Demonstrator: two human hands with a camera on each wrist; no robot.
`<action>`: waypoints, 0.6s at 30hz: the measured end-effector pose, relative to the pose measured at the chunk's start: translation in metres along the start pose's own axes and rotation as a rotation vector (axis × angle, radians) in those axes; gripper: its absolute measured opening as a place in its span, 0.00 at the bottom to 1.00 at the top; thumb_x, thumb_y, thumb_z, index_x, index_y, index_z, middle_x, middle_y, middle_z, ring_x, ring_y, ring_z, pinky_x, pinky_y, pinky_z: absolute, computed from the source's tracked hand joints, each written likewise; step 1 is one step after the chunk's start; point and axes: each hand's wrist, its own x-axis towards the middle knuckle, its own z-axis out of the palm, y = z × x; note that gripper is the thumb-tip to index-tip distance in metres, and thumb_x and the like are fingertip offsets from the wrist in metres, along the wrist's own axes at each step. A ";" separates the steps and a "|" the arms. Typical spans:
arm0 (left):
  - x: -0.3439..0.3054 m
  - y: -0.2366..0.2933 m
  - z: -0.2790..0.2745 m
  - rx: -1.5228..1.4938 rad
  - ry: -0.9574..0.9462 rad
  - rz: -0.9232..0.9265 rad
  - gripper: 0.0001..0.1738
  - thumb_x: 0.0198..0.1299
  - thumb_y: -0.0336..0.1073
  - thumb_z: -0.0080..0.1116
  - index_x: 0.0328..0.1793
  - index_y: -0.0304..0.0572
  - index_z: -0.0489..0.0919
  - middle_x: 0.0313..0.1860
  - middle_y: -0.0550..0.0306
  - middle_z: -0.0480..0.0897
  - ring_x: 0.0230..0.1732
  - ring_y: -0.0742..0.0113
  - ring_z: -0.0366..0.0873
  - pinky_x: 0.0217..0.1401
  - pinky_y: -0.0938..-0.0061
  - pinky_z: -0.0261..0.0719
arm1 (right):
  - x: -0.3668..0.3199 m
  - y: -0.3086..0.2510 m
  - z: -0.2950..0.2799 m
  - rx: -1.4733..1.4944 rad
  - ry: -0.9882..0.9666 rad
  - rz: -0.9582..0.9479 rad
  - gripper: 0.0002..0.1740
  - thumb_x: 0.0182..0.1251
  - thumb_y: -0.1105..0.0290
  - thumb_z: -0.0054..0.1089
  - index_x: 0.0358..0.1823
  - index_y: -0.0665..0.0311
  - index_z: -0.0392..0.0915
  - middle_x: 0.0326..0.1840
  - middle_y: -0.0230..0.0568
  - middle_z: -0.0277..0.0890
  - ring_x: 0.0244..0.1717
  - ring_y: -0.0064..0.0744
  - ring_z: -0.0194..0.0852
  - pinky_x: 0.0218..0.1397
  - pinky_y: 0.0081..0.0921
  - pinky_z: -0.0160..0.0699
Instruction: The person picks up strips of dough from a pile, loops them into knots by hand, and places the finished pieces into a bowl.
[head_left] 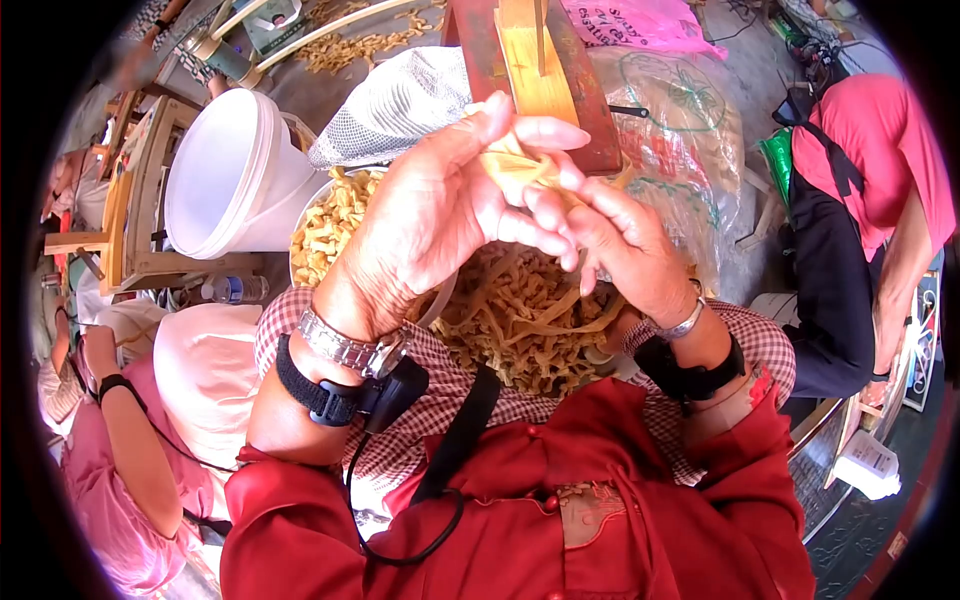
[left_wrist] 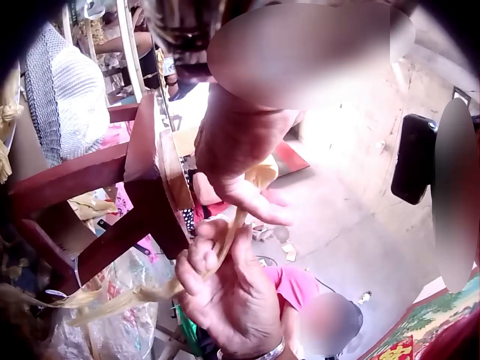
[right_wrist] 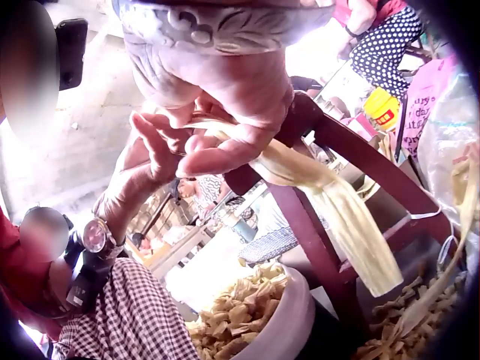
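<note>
A pale yellow, leaf-like strip runs between both hands. The left hand, wearing a metal watch, is palm up and pinches the strip with curled fingers. Close beside it, the right hand has its thumb and fingers bent round the same strip. From the right hand, the strip hangs down wide and flat in the right wrist view. In the left wrist view a thin length of strip trails to the lower left. Loose strips and folded pieces lie below the hands.
A dark red wooden stand with a light wood piece is just beyond the hands. A tub of knotted yellow pieces, a white bucket and a mesh bag are at left. Clear plastic sacks and a seated person are at right.
</note>
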 end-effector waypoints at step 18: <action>0.002 0.005 0.000 0.523 0.356 0.086 0.18 0.64 0.44 0.57 0.45 0.33 0.79 0.23 0.64 0.75 0.14 0.82 0.64 0.15 0.86 0.65 | -0.003 0.004 -0.026 -0.080 -0.117 0.161 0.15 0.72 0.62 0.48 0.43 0.68 0.74 0.27 0.30 0.71 0.28 0.16 0.70 0.21 0.14 0.68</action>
